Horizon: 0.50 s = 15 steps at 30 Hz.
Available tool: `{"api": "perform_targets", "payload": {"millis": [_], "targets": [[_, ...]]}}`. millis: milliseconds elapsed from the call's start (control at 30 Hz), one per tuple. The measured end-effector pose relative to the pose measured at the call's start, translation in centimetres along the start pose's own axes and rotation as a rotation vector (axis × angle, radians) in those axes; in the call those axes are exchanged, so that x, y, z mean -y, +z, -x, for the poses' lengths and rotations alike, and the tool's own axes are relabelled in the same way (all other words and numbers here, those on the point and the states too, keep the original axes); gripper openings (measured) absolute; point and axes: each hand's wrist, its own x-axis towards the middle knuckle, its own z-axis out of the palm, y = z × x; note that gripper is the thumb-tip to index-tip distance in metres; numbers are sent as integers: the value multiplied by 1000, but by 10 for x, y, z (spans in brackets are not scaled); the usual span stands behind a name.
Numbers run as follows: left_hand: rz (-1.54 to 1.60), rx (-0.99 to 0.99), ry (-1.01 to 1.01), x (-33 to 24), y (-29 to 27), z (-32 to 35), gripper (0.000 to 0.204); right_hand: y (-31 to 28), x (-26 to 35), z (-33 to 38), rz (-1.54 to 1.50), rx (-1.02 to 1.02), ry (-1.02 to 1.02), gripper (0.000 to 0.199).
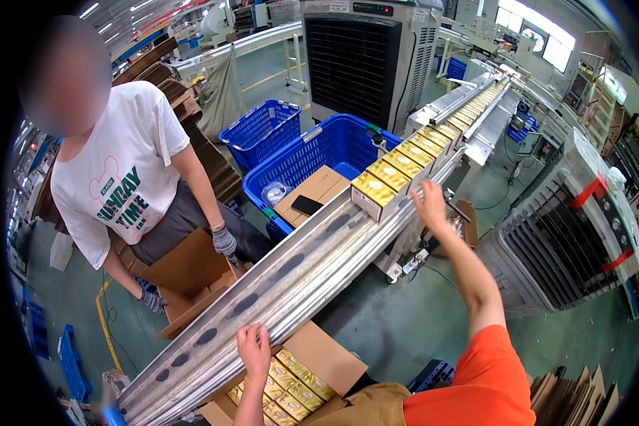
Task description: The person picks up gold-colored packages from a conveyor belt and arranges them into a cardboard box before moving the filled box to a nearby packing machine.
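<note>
A row of yellow-gold packs [397,172] stands side by side on the long conveyor [291,273]. My right hand [431,204], fingers spread, is beside the near packs in that row and grips none; whether a fingertip touches one I cannot tell. Lower down, my left hand [253,346] hovers at the conveyor's near edge, fingers apart and empty. Below it sits an open cardboard box [326,355], where several yellow-gold packs [291,383] lie in rows. My left forearm hides some of them.
Across the conveyor, a person in grey gloves [224,243] holds an open brown carton [184,266]. Blue plastic baskets [263,133] stand behind; one has a cardboard box and a phone [306,205] in it. Large air coolers [355,60] flank the line. Flat cardboard [575,397] is stacked at lower right.
</note>
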Motion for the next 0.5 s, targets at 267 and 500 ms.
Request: {"api": "perform_targets", "payload": {"millis": [267,500], "targets": [[-121,-73,-77,-18,8,-3,17,62,-96,-116,241,348,192,66],[-99,-77,-129,-37,18,-8,17,62,-97,-159,157,731,426,102]]}}
